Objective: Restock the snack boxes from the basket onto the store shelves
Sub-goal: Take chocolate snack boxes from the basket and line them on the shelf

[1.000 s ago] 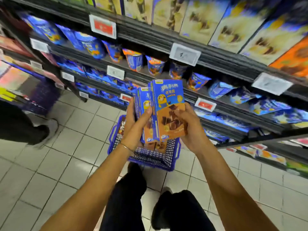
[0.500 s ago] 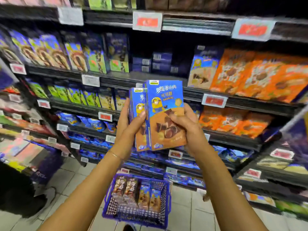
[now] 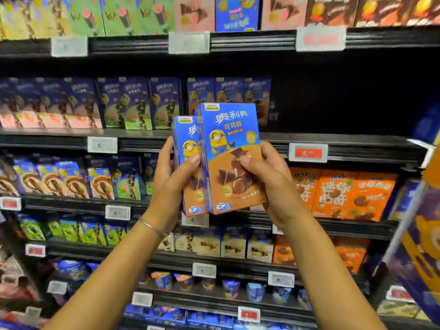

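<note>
We held two snack boxes upright in front of the store shelves, approx. chest-high in the head view. Our left hand [image 3: 171, 186] wrapped the rear box [image 3: 190, 163], thumb pressed on its front, fingers curled behind; a thin bracelet [image 3: 152, 228] sat on that wrist. Our right hand [image 3: 269, 184] clasped the front box [image 3: 232, 158], thumb on the printed chocolate pieces, fingers behind the right edge. The front box overlapped the rear one, both blue on top, brown below, w/ a yellow cartoon figure.

Behind the boxes ran black shelf rails carrying price tags [image 3: 102, 144], some white, some red [image 3: 307, 152]. Directly behind the held pair, on the shelf at their top edge, stood matching blue boxes [image 3: 228, 94]; right of those the shelf bay [image 3: 345, 103] was dark, contents not discernible. Left on that level were blue boxes w/ pink and green panels [image 3: 123, 103]. One level down, orange boxes [image 3: 342, 194] sat right of our hands, swirl-print boxes [image 3: 54, 179] to the left. Lower rows held cream-coloured boxes [image 3: 233, 244] and small cups [image 3: 231, 288]. The top shelf was blurred: green, pink, brown packs. A blurred blue-orange pack [image 3: 419, 246] crowded the right edge. The basket wasn't in view.
</note>
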A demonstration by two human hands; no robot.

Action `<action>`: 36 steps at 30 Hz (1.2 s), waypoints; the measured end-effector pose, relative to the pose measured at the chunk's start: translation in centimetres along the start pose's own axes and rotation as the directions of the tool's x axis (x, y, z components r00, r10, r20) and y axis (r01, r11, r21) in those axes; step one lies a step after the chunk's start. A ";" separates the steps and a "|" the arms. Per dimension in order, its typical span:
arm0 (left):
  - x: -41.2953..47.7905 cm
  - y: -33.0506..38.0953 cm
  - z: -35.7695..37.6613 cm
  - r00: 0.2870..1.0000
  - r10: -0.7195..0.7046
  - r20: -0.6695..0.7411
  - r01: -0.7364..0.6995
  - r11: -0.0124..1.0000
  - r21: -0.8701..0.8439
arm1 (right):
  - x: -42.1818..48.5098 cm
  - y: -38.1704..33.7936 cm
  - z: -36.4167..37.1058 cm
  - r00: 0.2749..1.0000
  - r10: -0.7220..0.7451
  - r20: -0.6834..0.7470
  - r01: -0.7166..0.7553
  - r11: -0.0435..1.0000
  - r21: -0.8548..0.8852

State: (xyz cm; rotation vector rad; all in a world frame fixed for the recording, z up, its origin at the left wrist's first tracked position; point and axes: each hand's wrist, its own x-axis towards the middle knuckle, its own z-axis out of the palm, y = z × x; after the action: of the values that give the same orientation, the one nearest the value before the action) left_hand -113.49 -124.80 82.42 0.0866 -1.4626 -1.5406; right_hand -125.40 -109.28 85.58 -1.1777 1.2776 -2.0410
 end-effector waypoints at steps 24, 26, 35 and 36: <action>15.1 1.6 1.1 0.998 0.053 0.033 -0.049 0.990 -0.131 | 21.8 -1.4 -9.4 0.873 -0.017 -0.487 -0.161 0.933 -0.321; 15.5 0.8 1.2 0.998 0.060 0.035 -0.056 0.992 -0.109 | 23.2 -1.0 -10.0 0.861 -0.045 -0.507 -0.207 0.879 -0.429; 16.5 -0.7 1.0 0.994 0.076 0.072 -0.077 0.997 0.004 | 25.8 -0.1 -11.6 0.896 0.029 -0.444 -0.329 0.716 -0.616; 16.6 -0.7 1.0 0.994 0.082 0.075 -0.084 0.996 0.017 | 26.0 0.0 -11.7 0.897 0.017 -0.442 -0.329 0.694 -0.641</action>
State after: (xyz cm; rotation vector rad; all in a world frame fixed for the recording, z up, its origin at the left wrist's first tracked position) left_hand -123.19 -135.10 91.09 -0.0190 -1.5215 -1.4752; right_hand -149.07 -122.63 94.15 -0.8482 2.4385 -1.7230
